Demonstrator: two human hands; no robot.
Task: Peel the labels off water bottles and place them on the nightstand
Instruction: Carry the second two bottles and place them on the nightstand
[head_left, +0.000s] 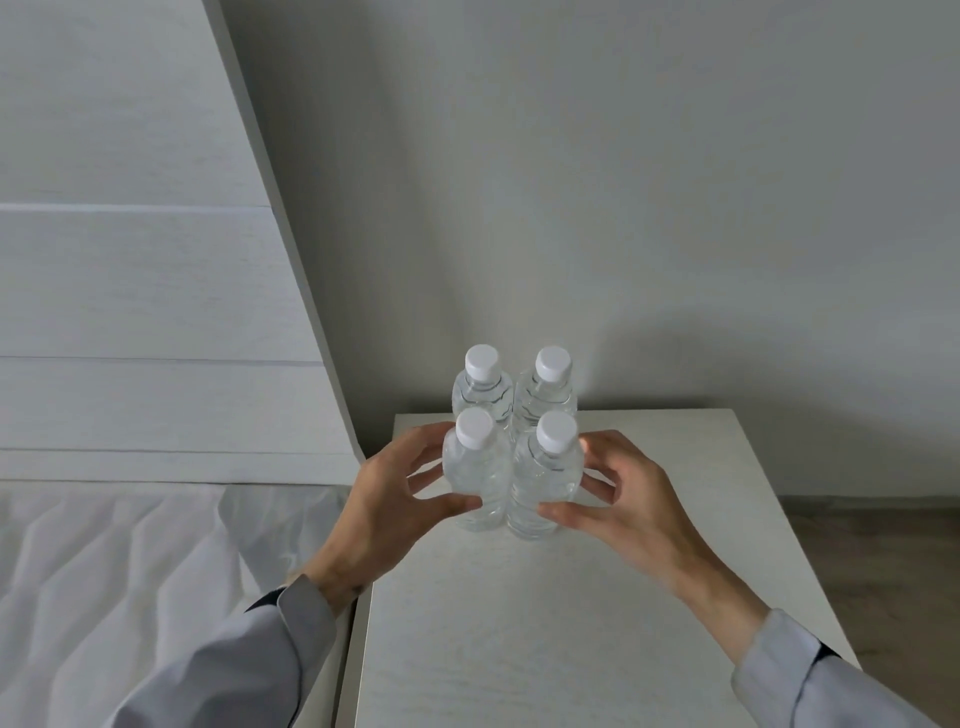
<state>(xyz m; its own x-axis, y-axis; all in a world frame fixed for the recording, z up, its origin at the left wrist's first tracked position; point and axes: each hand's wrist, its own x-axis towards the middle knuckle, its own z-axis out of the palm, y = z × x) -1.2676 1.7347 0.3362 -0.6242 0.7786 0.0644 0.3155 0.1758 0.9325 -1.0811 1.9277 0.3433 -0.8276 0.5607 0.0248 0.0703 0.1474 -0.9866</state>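
Observation:
Several clear water bottles with white caps stand upright in a tight square on the white nightstand (545, 623). None of them shows a label. My left hand (387, 499) curls round the front left bottle (475, 478), thumb on its near side. My right hand (631, 493) curls round the front right bottle (545, 483) in the same way. The back left bottle (480, 387) and the back right bottle (548, 387) stand just behind, touching the front pair.
A white headboard (145, 291) rises at the left, with a white quilted bed (104, 582) below it, right beside the nightstand. A grey wall (623, 182) stands behind. Wooden floor (883, 561) shows to the right of the nightstand.

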